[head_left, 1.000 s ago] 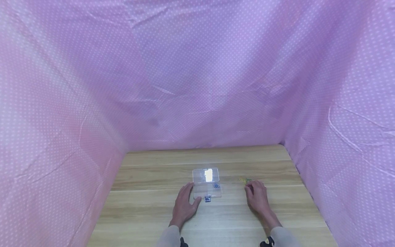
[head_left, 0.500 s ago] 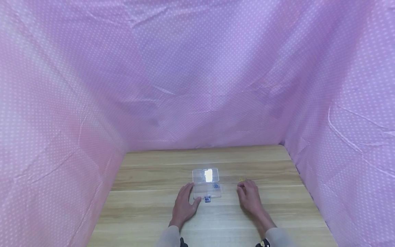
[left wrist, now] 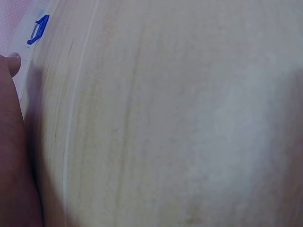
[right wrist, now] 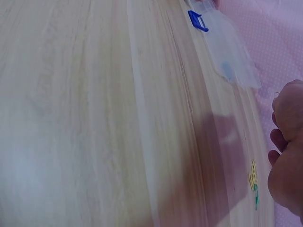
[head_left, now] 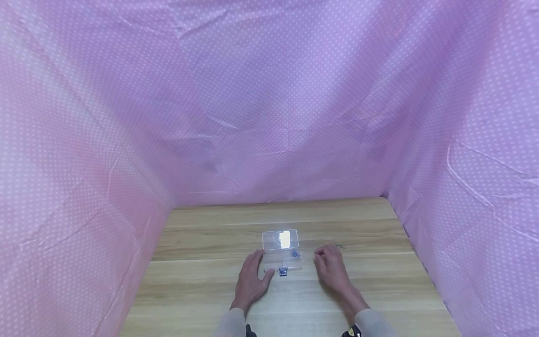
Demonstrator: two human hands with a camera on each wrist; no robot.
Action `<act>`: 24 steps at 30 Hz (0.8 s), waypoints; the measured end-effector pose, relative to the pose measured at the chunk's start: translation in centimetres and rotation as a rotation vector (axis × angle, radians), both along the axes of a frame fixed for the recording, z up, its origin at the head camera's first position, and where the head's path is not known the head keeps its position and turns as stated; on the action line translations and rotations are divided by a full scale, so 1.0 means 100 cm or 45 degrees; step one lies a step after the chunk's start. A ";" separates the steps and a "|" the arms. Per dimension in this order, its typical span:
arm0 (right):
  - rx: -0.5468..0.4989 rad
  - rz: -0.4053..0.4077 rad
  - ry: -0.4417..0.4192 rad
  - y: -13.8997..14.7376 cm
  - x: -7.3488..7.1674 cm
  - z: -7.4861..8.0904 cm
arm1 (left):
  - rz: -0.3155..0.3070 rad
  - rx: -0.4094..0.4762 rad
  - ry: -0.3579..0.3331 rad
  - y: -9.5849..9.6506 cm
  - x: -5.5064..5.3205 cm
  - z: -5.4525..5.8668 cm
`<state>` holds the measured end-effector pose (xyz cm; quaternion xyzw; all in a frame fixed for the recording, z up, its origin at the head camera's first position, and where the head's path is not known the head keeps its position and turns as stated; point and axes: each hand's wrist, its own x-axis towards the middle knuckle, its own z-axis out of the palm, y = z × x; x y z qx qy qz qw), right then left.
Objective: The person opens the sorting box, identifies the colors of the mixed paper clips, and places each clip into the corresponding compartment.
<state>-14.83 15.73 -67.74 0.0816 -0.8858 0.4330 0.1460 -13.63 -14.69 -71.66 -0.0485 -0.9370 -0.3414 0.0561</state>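
A clear plastic box (head_left: 273, 258) lies with its lid (head_left: 271, 240) folded back. Blue paper clips (head_left: 295, 253) sit in its right part, and a blue latch (head_left: 283, 272) sticks out in front. My left hand (head_left: 251, 283) rests against the box's left side, fingers extended, thumb at the front edge. To the right of the box, my right hand (head_left: 333, 270) pinches a paper clip; its thin loop (right wrist: 276, 95) peeks past the fingertips in the right wrist view. Beyond that hand lie yellow paper clips (right wrist: 253, 176) and green ones (right wrist: 256, 196).
The box and clips rest on a wood-grain table (head_left: 202, 238). Pink dotted cloth (head_left: 269, 117) hangs around its back and sides.
My right hand has moved left from the yellow and green clips toward the box. The left hand and the box have stayed in place.
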 end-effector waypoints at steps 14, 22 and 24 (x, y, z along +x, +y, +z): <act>0.008 0.068 -0.128 -0.029 -0.001 0.005 | 0.001 0.021 -0.013 -0.001 -0.002 -0.004; -0.006 0.124 -0.103 -0.045 -0.001 0.005 | -0.005 0.013 0.011 -0.001 -0.002 -0.003; -0.006 0.135 -0.115 -0.048 0.000 0.005 | -0.004 0.008 0.015 -0.001 -0.002 -0.003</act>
